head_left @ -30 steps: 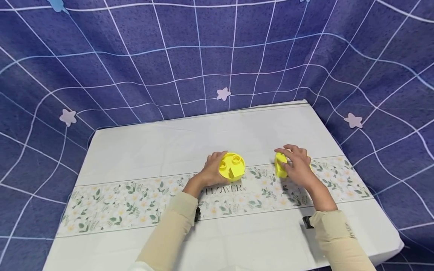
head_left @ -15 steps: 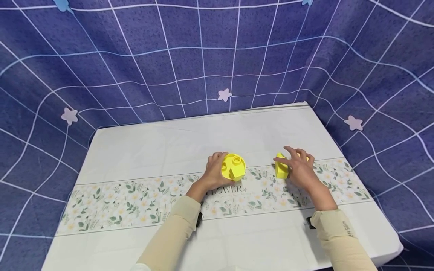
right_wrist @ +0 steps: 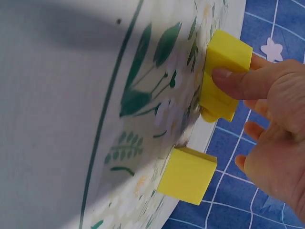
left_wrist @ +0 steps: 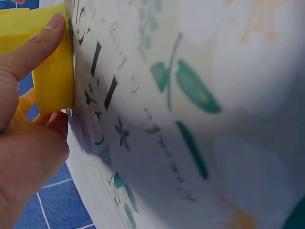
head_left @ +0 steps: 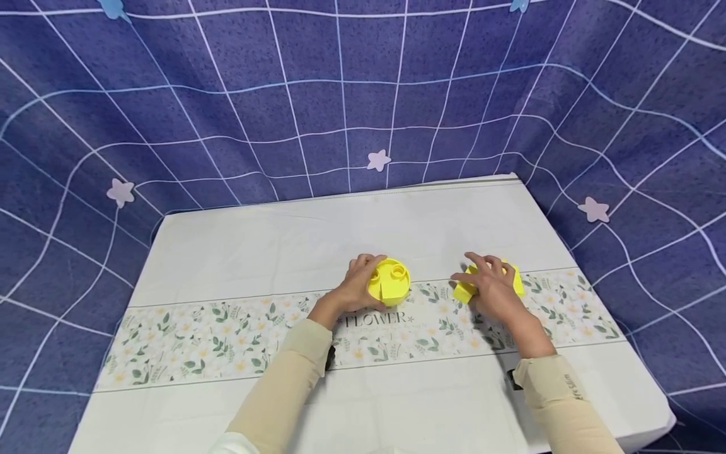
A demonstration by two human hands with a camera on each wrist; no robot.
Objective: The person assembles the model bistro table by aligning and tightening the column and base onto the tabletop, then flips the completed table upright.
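Observation:
My left hand [head_left: 358, 287] grips the side of a round yellow piece [head_left: 391, 287] near the printed word FLOWER. Two raised rings and a wedge-shaped block show on its top. In the left wrist view, the thumb lies across the wall of the round piece [left_wrist: 53, 81], with fingertips under its lower edge. My right hand [head_left: 495, 291] pinches a yellow block [head_left: 464, 292] on the table; in the right wrist view, the thumb presses the face of this block [right_wrist: 221, 93], fingers behind. A second yellow block [right_wrist: 187, 176] stands just beyond that hand, apart from the pinched one.
A white cloth [head_left: 272, 246] with a floral band [head_left: 187, 347] covers the table. Its far edge meets a dark blue curtain [head_left: 306, 107] with a white grid and stars, which also hangs along both sides.
The block at my right hand has turned from upright to slanted, and the fingers have moved slightly left over it. The wedge on the round piece has turned a little; my left hand keeps its grip.

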